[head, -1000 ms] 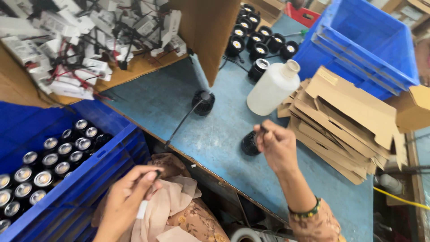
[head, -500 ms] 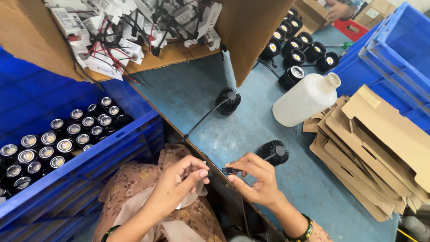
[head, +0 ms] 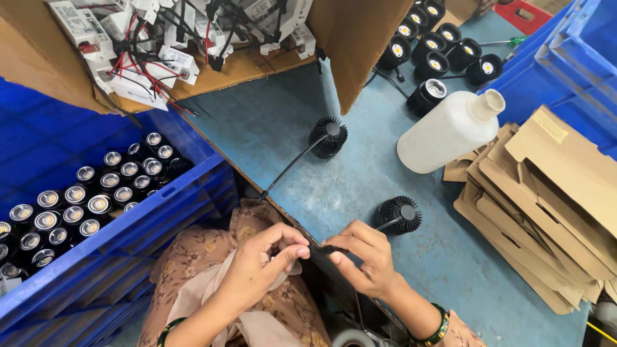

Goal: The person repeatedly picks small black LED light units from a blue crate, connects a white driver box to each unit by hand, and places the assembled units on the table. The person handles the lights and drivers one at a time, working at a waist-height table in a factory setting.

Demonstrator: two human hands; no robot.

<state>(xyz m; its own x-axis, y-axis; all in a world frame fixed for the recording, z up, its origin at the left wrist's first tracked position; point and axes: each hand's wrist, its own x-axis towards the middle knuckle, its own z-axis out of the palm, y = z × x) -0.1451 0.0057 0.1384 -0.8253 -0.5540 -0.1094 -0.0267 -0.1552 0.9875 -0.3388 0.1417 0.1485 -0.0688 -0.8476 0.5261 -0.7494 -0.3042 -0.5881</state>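
Blue worktable (head: 270, 128), left hand (head: 260, 266) and right hand (head: 360, 257) fingers pinching black cable (head: 328, 249)

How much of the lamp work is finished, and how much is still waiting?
Looks done: a batch of black lamps stands grouped at the table's far end. In hand: both the left hand and right hand pinch the cable end of one finned black lamp at the table edge. Likely left: a second finned lamp lies waiting, and many more fill the blue crate.
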